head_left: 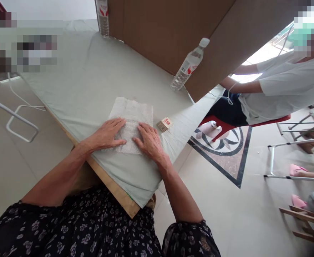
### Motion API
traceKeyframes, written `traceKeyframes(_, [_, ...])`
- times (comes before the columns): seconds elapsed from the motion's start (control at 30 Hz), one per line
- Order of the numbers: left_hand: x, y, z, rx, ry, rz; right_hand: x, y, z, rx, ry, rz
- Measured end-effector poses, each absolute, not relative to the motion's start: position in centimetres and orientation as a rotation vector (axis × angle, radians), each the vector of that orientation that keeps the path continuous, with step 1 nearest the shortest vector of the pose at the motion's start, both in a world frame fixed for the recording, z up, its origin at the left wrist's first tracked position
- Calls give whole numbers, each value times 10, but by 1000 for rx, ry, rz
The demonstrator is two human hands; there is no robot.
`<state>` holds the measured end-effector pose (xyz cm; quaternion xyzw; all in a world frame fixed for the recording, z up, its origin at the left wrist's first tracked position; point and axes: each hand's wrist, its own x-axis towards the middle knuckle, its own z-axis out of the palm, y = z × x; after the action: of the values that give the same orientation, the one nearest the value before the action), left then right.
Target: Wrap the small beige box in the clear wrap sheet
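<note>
A crinkly, translucent white sheet point(132, 110) lies flat on the cloth-covered table point(76, 71). Both hands, the left point(110, 134) and the right point(149, 141), rest on it palm down, fingers extended, gripping nothing. Just right of the sheet sits a small cardboard box point(164, 124) (squarish, with red print); beyond the sheet, farther right, a clear, ribbed plastic bottle point(188, 67) stands before brown cardboard point(159, 32).

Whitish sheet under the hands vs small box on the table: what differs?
Shape: the whitish sheet lies flat; the small box is a compact block.
Size: the sheet covers far more table than the box.
Contact: the left hand and right hand rest on the sheet; neither touches the box.
Shared: both lie on the cloth-covered table.
</note>
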<state>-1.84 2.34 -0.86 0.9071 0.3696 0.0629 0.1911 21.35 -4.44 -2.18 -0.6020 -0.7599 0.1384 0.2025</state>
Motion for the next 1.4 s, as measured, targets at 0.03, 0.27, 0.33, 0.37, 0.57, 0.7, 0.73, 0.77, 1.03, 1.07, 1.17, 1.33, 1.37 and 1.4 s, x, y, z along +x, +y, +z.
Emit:
traceKeyframes(0.03, [-21,23,-12,2533,1047,168,220,-50,-24,-1672,-2117,372])
traceKeyframes(0.27, [-28,24,-17,2478,1020,202,268,-73,-13,-1706,-1728,3])
traceKeyframes(0.33, [-27,23,-16,2468,1033,210,280,-62,-11,-1771,-1559,-76])
traceKeyframes(0.37, [-27,23,-15,2463,1040,207,286,-54,-11,-1808,-1508,-67])
traceKeyframes(0.57, [-27,22,-12,2430,1040,219,298,-24,-17,-1877,-1434,320])
traceKeyframes(0.7, [-27,21,-12,2410,1045,253,261,-33,-1,-1613,-1508,379])
traceKeyframes(0.73, [-27,21,-13,2407,1045,265,249,-34,2,-1559,-1558,409])
traceKeyframes(0.77, [-27,21,-14,2406,1042,277,236,-33,4,-1515,-1610,436])
traceKeyframes(1.03, [-26,21,-15,2407,1052,290,208,-10,-25,-1435,-1933,676])
traceKeyframes(1.07, [-26,21,-15,2409,1048,290,211,-11,-27,-1440,-1907,690])
traceKeyframes(1.17, [-27,21,-14,2413,1031,287,214,-16,-29,-1472,-1861,716])
traceKeyframes(1.33, [-25,24,-15,2421,1024,297,209,-14,-33,-1491,-1861,644])
traceKeyframes(1.37, [-24,24,-14,2422,1022,292,209,-14,-33,-1481,-1875,638])
traceKeyframes(1.4, [-25,23,-12,2423,1021,284,209,-14,-32,-1467,-1894,629])
